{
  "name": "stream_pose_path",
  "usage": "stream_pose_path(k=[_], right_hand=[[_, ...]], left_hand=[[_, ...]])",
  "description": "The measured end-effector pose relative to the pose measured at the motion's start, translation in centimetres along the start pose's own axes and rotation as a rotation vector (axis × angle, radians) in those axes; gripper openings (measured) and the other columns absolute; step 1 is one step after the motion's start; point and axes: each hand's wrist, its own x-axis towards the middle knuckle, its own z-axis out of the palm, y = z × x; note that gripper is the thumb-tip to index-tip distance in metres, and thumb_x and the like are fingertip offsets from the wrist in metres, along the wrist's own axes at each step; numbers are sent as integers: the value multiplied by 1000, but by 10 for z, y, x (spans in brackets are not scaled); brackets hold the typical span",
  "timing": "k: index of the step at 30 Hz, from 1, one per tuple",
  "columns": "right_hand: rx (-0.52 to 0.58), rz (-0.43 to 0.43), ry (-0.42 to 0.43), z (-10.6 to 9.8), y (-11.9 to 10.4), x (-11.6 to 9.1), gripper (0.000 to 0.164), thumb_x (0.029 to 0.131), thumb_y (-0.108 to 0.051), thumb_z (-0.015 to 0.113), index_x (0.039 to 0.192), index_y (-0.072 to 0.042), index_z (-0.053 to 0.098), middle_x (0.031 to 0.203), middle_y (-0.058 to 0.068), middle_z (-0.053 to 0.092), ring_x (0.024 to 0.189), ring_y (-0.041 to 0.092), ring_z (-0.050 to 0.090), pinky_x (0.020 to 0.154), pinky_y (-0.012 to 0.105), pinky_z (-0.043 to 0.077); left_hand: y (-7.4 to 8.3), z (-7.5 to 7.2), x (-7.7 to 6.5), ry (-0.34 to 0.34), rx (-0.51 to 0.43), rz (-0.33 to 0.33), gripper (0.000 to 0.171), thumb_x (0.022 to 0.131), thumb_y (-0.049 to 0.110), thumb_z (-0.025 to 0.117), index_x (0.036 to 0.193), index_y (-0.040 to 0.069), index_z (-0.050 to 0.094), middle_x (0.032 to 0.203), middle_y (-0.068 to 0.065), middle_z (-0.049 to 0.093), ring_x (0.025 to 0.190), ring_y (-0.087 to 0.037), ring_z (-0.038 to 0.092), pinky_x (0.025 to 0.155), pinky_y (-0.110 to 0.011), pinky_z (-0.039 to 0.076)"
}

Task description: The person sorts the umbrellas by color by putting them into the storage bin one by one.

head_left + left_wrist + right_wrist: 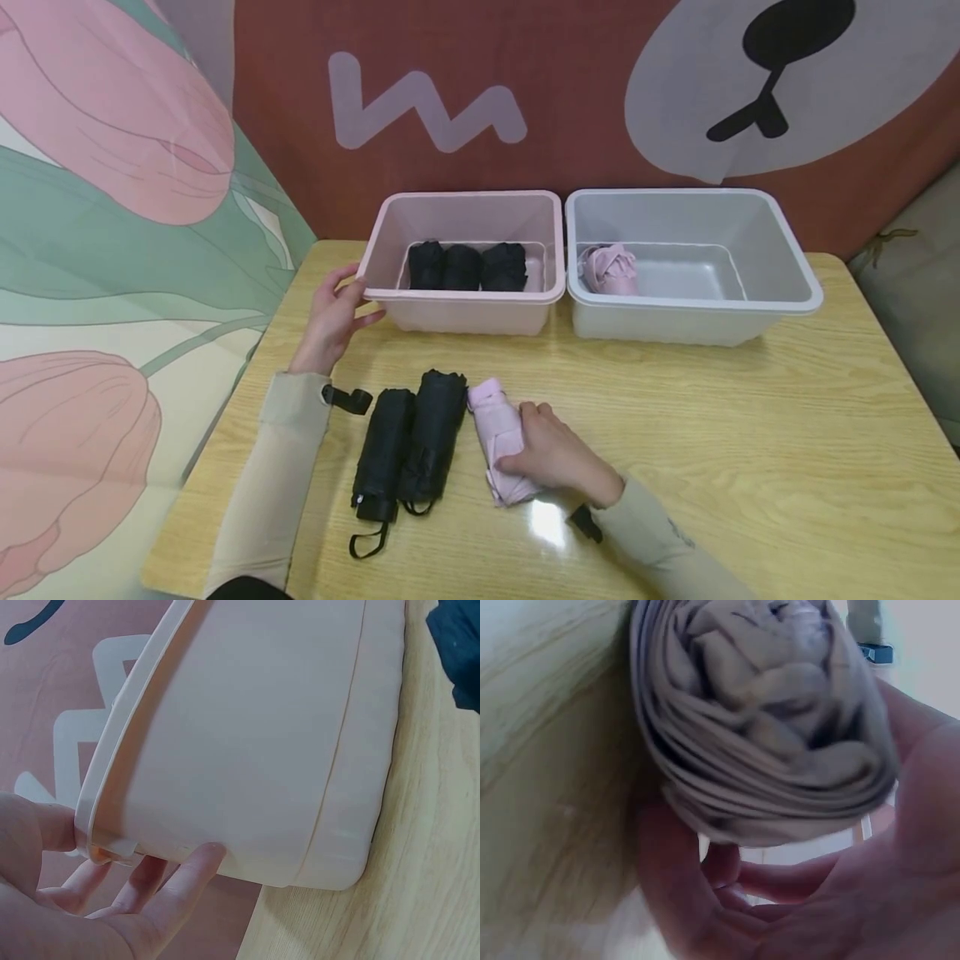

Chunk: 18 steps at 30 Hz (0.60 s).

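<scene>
My right hand (555, 450) grips a folded pink umbrella (498, 433) on the table, fingers and thumb around its sides. In the right wrist view, the umbrella's gathered fabric end (772, 712) faces the camera, with fingers curled beneath it. My left hand (330, 321) holds the left corner of a pink bin (465, 312); the left wrist view has the thumb at the rim and the fingers against the wall under it. Left of the pink umbrella lie two folded black umbrellas, one (433, 437) nearer it and one (384, 458) with a wrist strap.
Three black folded umbrellas (461, 268) lie side by side inside the pink bin. A grey bin (690, 321) stands close to its right, with a pink folded umbrella (611, 268) at its left end. Behind both hangs a printed cloth (570, 100).
</scene>
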Motion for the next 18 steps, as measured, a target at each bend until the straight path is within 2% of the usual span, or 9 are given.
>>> stream_pose_path(k=[5, 10, 18], right_hand=[[17, -28, -14, -1, 2, 1, 68, 65, -28, 85, 116, 4, 55, 90, 8, 52, 78, 20, 51, 59, 28, 48], [57, -46, -39, -3, 6, 1, 68, 66, -26, 84, 119, 2, 52, 90, 8, 56, 77, 19, 54, 59, 29, 49], [165, -92, -130, -5, 14, -5, 63, 72, -19, 80, 121, 3, 47, 89, 9, 61, 70, 16, 60, 55, 28, 53]], left_hand=[[1, -1, 0, -9, -2, -10, 48, 100, 30, 51, 145, 21, 36, 145, -12, 45, 120, -25, 53, 100, -47, 50], [3, -1, 0, -9, 1, -10, 48, 100, 30, 50, 145, 21, 35, 146, -12, 45, 121, -25, 52, 101, -48, 49], [1, -1, 0, -6, 8, -17, 48, 100, 29, 50, 145, 21, 35, 146, -11, 44, 122, -26, 51, 100, -48, 49]])
